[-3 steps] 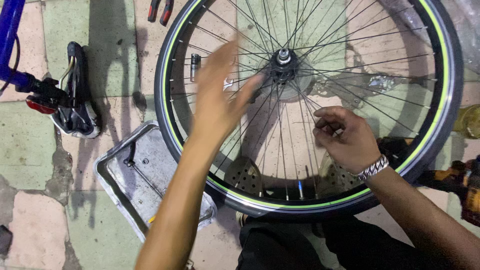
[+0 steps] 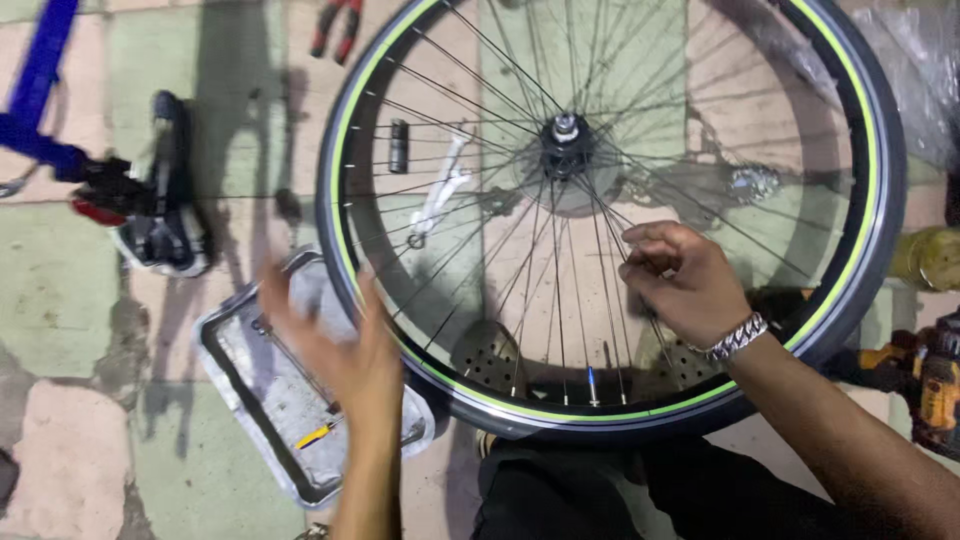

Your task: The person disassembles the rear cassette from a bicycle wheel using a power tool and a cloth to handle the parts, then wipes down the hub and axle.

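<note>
- Left hand (image 2: 345, 350) blurry, fingers spread, by the wheel (image 2: 860, 200) rim.
- My right hand (image 2: 685, 285) pinches a spoke (image 2: 600, 250), which runs hub to rim, near vertical.

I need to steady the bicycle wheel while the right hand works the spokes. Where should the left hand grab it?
Probably take the bicycle wheel by the tyre on its left arc, near the left hand, coming from outside. The rim there is bare and near the open palm, while the right hand pinches a spoke inside.
</note>
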